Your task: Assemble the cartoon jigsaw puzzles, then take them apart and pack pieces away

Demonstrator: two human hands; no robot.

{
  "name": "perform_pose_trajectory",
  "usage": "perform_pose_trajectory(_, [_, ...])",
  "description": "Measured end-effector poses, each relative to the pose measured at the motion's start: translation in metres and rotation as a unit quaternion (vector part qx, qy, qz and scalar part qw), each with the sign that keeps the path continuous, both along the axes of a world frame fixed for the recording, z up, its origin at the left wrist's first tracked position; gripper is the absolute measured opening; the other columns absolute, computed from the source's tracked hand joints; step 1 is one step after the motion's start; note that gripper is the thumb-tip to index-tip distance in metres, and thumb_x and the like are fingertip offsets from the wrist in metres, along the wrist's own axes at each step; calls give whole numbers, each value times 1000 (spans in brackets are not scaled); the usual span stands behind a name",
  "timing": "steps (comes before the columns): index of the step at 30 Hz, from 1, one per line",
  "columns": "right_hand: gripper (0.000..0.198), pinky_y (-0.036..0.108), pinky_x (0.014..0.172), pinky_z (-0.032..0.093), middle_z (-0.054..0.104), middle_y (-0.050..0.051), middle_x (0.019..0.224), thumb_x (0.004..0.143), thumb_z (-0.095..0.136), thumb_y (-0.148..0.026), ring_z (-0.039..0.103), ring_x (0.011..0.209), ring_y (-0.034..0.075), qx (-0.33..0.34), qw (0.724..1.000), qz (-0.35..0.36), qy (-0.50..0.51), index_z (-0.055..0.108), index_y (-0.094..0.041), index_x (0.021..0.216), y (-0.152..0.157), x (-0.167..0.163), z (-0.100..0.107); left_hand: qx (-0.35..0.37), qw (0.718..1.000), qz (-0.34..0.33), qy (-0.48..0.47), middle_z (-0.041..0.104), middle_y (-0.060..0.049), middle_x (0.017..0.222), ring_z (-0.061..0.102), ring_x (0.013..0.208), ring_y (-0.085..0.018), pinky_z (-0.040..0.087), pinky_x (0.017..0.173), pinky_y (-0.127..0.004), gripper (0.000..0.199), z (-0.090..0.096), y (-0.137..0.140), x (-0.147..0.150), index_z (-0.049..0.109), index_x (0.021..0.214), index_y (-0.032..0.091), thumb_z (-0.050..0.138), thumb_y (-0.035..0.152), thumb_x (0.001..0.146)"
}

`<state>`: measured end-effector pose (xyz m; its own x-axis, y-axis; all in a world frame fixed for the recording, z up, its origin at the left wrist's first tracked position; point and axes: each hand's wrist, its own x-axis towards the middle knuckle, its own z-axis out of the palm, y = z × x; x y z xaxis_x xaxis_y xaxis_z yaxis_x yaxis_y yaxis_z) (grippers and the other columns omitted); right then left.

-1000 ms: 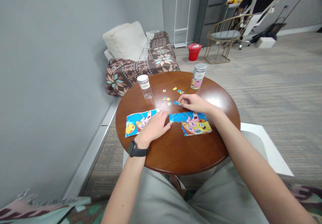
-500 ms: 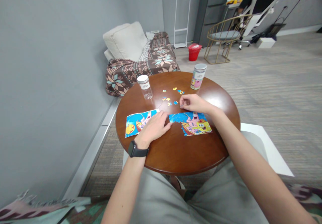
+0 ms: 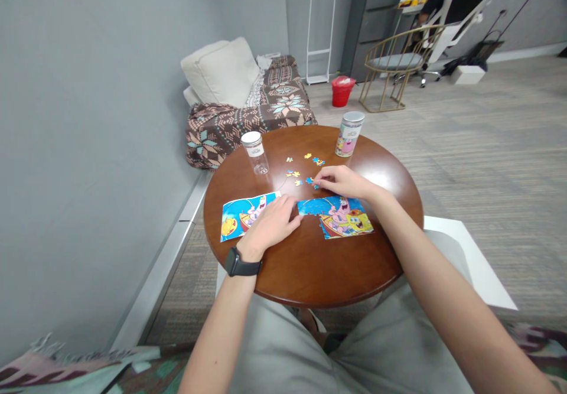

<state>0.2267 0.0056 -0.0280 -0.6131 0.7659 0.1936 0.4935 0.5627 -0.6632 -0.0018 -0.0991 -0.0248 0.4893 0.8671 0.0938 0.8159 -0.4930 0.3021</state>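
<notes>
My left hand, a dark watch on its wrist, lies flat with fingers stretched out over the right part of a cartoon picture sheet. Its fingertips reach the left edge of a partly joined jigsaw puzzle, whose lower left part is absent. Just above the puzzle, my right hand has its fingers extended. Its fingertips are at a small blue puzzle piece, beside another blue piece. Several loose yellow and blue pieces lie farther up the table.
On the round brown table stand a clear jar with a white lid at the back left and a printed canister at the back right. Beyond are a covered couch, a red bin and a wire-backed chair.
My right hand's fingers have loosened and extended slightly leftward. A small blue piece now shows on the table under its fingertips. My left hand stays where it was.
</notes>
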Motion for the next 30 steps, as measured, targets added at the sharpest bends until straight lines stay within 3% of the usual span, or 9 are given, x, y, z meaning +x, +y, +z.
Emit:
perform_pose_trajectory(11, [24,26,64,46,69,3,72,86,56,-35,60,65,13,-10,1000,-10,-6,70,-16,84,0,-1,-2,10,1000,-3,-5,60,-7,101,57,102,-24,46,91,-40,21,-3,1,-2,53,112,19,47,32,96])
perform_pose_trajectory(18, [17,27,66,46,70,5,80,83,60,-29,59,69,15,14,1000,6,-1,71,-18,87,6,2,-7,4,1000,1,-2,60,-6,99,58,103,-25,47,92,-40,19,-1,0,-1,53,109,20,47,32,96])
perform_pose_trajectory(26, [21,26,64,46,69,4,73,85,58,-35,60,65,14,-30,999,-14,-1,69,-17,82,-1,-2,-1,3,1000,0,4,60,-7,99,57,100,-25,47,90,-41,17,0,0,-1,53,106,19,46,31,96])
perform_pose_trajectory(30, [14,25,66,48,71,4,79,81,57,-24,62,69,13,-11,1000,-1,11,69,-17,81,-1,-1,-1,4,1000,0,-1,59,-6,96,57,99,-24,47,89,-40,14,0,1,0,53,100,20,45,31,95])
